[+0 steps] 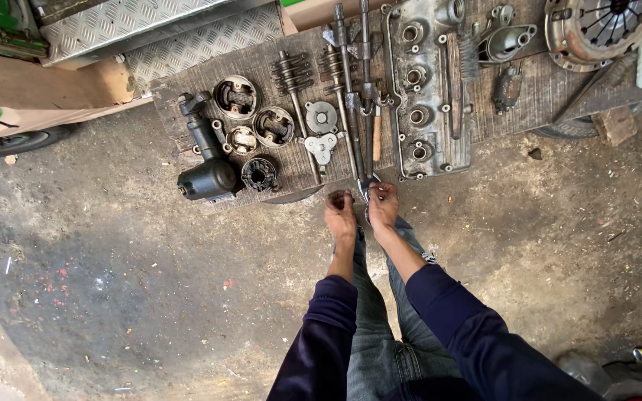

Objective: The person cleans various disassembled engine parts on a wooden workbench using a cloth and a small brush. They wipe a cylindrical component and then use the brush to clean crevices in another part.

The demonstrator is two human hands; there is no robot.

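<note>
Greasy engine parts crowd a rough wooden board [529,104] — three round pistons [254,119], a ribbed gear shaft [295,82], a long grey valve cover [425,89], a rusty clutch plate [600,30]. At the board's near edge, the right hand [383,204] is curled around the end of a thin steel rod [362,96] lying lengthwise among the shafts; the left hand [339,209] is clenched just beside it — around what, unclear.

We see a long, thin metal shaft [366,96], grimy and dull grey, lying lengthwise on the wooden board, its near end overhanging the edge; a small dark part [338,198] sits alongside.
</note>
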